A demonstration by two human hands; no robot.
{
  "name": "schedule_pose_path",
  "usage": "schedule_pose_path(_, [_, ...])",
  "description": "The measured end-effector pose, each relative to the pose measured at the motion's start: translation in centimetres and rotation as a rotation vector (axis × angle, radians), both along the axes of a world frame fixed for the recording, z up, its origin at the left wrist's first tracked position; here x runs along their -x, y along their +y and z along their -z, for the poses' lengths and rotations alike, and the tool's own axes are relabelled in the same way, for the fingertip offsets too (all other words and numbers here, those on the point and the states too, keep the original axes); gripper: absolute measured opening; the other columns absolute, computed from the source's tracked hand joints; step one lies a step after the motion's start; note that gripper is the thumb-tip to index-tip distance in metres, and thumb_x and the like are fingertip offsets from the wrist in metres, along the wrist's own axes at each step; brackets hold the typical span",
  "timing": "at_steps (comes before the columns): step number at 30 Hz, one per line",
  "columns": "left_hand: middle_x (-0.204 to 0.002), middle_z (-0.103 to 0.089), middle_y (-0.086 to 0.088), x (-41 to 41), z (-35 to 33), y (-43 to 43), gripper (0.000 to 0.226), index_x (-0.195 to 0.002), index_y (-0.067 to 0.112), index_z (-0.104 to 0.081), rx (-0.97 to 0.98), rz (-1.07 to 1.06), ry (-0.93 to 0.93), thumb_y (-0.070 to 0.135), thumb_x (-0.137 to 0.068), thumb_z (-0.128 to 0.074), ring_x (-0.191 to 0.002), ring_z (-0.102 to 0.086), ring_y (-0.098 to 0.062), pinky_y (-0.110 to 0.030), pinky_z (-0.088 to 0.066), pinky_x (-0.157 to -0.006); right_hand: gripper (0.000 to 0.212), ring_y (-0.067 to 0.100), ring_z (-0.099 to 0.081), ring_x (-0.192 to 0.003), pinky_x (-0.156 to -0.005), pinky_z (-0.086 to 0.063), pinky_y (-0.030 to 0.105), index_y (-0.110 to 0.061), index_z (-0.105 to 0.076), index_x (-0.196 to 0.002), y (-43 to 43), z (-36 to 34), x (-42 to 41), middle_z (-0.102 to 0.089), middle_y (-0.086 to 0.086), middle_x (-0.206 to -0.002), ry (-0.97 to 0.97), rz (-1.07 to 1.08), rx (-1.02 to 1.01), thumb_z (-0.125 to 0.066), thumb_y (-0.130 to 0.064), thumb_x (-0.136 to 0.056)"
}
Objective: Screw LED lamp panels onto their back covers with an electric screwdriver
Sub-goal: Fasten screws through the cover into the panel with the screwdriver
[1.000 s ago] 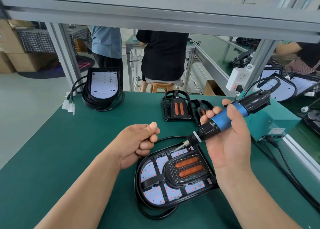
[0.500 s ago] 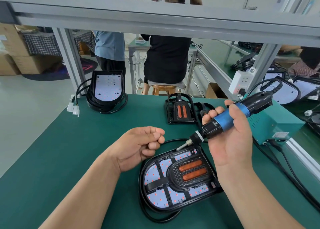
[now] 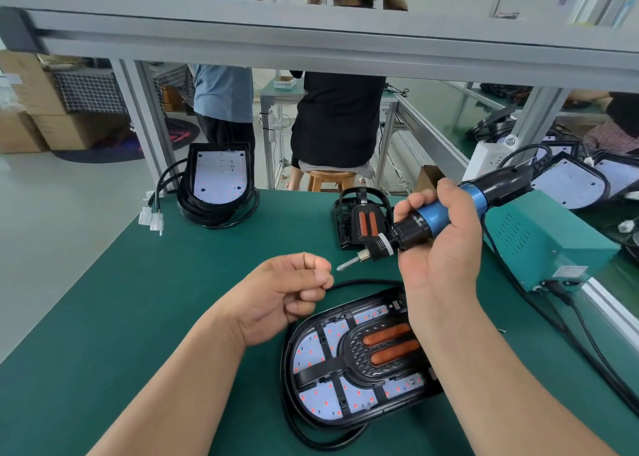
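From the head view, we see the right hand [image 3: 439,248] raised above the green bench [image 3: 138,317]. Its fingers are curled round the blue and black electric screwdriver [image 3: 435,218] and grip it tight. The silver tip points left, close to the left hand [image 3: 287,293] but not touching it. The left hand hangs over the bench with its fingers curled in and its thumb pressed on the first finger. We cannot tell if anything tiny is pinched there.

Under both hands, the white LED lamp panel with red dots [image 3: 311,355] lies in its black plastic back cover on the bench, near us. A black cord [image 3: 311,435] loops round it.

Further back stand a black frame with two orange strips [image 3: 366,220] and another white panel in a black cover [image 3: 219,179]. A green metal box [image 3: 546,244] sits on the right.
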State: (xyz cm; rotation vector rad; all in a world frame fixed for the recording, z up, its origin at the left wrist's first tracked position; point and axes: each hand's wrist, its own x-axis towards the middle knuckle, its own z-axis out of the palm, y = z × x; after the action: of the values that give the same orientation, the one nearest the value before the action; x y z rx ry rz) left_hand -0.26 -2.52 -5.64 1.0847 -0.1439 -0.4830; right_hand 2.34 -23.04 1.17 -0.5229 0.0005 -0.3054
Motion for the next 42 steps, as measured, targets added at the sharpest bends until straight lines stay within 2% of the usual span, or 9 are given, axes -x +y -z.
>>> schedule_pose_path(6, [-0.090, -0.065, -0.012, 0.0, 0.0, -0.1, 0.012, -0.099, 0.004, -0.074, 0.015, 0.030, 0.003, 0.001, -0.088, -0.069, -0.059, -0.038, -0.007, -0.013, -0.029, -0.044, 0.009, 0.017, -0.056, -0.066, -0.066, -0.053, 0.032, -0.013, -0.059, -0.105, 0.4, 0.6, -0.1, -0.055, 0.002, -0.078, 0.016, -0.009, 0.036, -0.062, -0.007, -0.099])
schedule_pose_path(23, [-0.085, -0.068, -0.014, 0.1, -0.1, -0.2, 0.012, -0.093, 0.003, -0.076, -0.043, -0.013, -0.020, -0.002, -0.083, -0.072, -0.057, -0.036, -0.008, -0.014, -0.028, -0.046, 0.011, 0.017, -0.056, -0.067, -0.065, -0.053, 0.032, -0.013, -0.059, -0.106, 0.4, 1.0, -0.1, -0.054, 0.001, -0.079, -0.017, -0.031, 0.068, -0.061, -0.007, -0.098])
schedule_pose_path(34, [-0.086, -0.071, -0.023, -0.3, 0.3, -0.3, 0.020, -0.088, 0.004, -0.078, -0.118, -0.130, -0.047, -0.015, -0.087, -0.071, -0.052, -0.035, -0.008, -0.015, -0.030, -0.045, 0.019, 0.019, -0.057, -0.071, -0.071, -0.055, 0.035, -0.015, -0.050, -0.112, 1.0, 1.3, 0.6, -0.053, 0.002, -0.082, -0.094, 0.073, 0.301, -0.065, -0.009, -0.101])
schedule_pose_path(37, [-0.087, -0.071, -0.025, -0.3, 0.2, -0.3, 0.016, -0.088, 0.005, -0.079, -0.099, -0.144, -0.065, -0.008, -0.079, -0.075, -0.051, -0.035, -0.007, -0.016, -0.028, -0.045, 0.017, 0.019, -0.058, -0.070, -0.070, -0.056, 0.035, -0.014, -0.051, -0.109, 1.0, 1.2, 0.4, -0.055, 0.002, -0.081, -0.069, 0.069, 0.286, -0.064, -0.009, -0.101])
schedule_pose_path(42, [-0.089, -0.071, -0.022, -0.3, 0.3, -0.2, 0.017, -0.096, 0.004, -0.078, -0.090, -0.108, -0.070, -0.003, -0.080, -0.075, -0.053, -0.036, -0.007, -0.015, -0.032, -0.046, 0.016, 0.018, -0.059, -0.071, -0.072, -0.057, 0.035, -0.012, -0.054, -0.112, 0.6, 1.5, -0.1, -0.056, 0.002, -0.083, 0.007, 0.055, 0.207, -0.066, -0.011, -0.102])
